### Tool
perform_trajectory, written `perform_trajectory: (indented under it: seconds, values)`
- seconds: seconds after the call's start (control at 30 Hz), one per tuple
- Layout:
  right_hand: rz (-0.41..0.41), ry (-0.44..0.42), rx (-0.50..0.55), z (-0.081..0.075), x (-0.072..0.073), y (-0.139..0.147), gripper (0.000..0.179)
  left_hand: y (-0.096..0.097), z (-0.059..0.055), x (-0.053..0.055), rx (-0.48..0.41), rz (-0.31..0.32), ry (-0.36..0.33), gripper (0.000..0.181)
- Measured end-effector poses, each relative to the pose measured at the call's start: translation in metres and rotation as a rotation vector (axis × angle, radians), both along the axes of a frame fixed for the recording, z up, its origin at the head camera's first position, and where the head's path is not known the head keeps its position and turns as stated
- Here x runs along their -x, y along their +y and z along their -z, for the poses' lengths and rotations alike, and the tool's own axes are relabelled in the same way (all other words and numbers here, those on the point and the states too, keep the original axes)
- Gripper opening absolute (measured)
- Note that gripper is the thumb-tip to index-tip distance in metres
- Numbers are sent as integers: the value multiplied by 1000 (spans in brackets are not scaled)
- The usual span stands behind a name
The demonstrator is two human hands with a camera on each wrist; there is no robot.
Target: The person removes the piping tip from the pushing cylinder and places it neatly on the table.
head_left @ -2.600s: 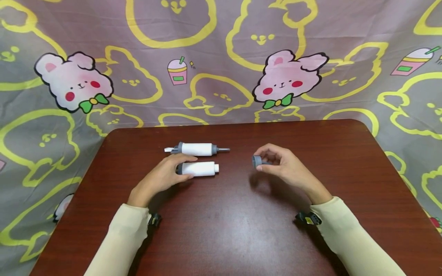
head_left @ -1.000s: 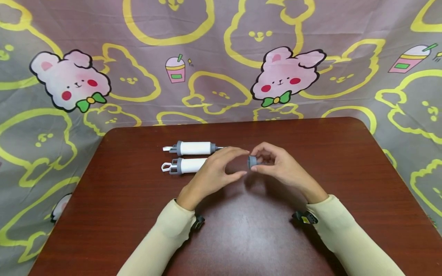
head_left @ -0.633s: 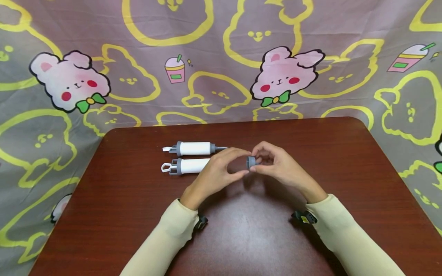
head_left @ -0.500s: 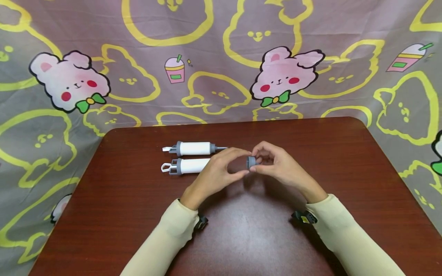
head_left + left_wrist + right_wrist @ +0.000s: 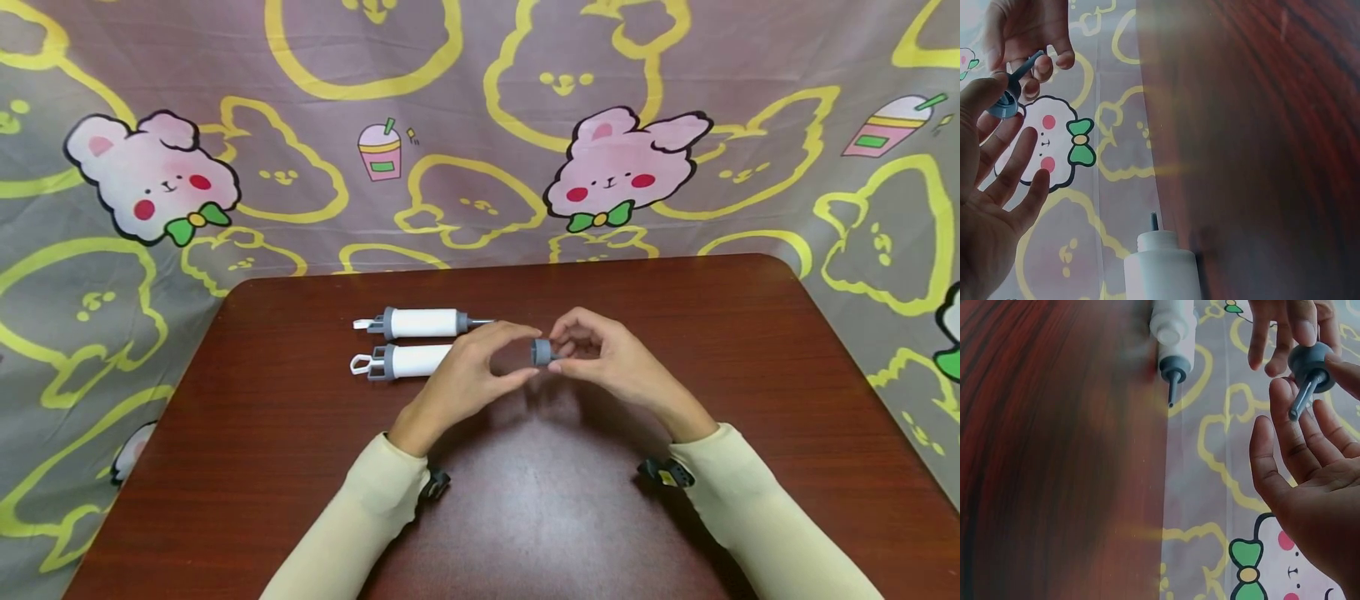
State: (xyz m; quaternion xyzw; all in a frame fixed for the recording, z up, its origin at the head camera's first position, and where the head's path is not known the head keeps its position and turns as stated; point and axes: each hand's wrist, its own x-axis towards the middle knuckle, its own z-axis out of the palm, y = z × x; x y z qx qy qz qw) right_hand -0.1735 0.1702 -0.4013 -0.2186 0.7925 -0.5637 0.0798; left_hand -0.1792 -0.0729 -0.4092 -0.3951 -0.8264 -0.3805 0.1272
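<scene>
A grey nozzle cap (image 5: 542, 352) with a wide collar and slim spout is held in the air between both hands. My left hand (image 5: 472, 367) pinches its collar between thumb and forefinger, with the other fingers spread in the left wrist view. Around the spout side is my right hand (image 5: 611, 358); its thumb and forefinger stand apart, the thumb tip right at the collar in the right wrist view. A white syringe-like tube (image 5: 422, 362) with grey end and white loop handle lies partly behind my left hand; its bare white neck (image 5: 1157, 240) shows in the left wrist view.
Beyond it lies a similar white tube (image 5: 423, 322), fitted with a grey nozzle (image 5: 1174, 372). Both are on a dark red-brown wooden table (image 5: 300, 467). A patterned cloth (image 5: 465, 100) hangs behind the table and at its sides.
My left hand has left the nearer tube and moved right to the nozzle cap, gripping its collar. My right hand has brought the cap left, then loosened and drawn slightly back.
</scene>
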Motion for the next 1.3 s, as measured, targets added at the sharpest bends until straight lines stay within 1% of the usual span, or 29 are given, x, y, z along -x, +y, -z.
perform_trajectory:
  seconds: [0.17,0.37,0.73,1.03,1.3]
  values:
    - [4,10,1,2,1,4,27,-2,-1,0,-11,-13,1,42]
    - [10,14,-21,5,1,7,25,-3,0,1,-24,-14,6,41]
    - [14,41,-22,7,0,10,20,-5,0,2,-18,-37,-19,41]
    - [16,33,-9,7,-3,10,9,-6,1,1,-20,-30,-24,40]
    - [23,15,-13,7,-6,8,4,-6,2,0,-13,-19,-23,40]
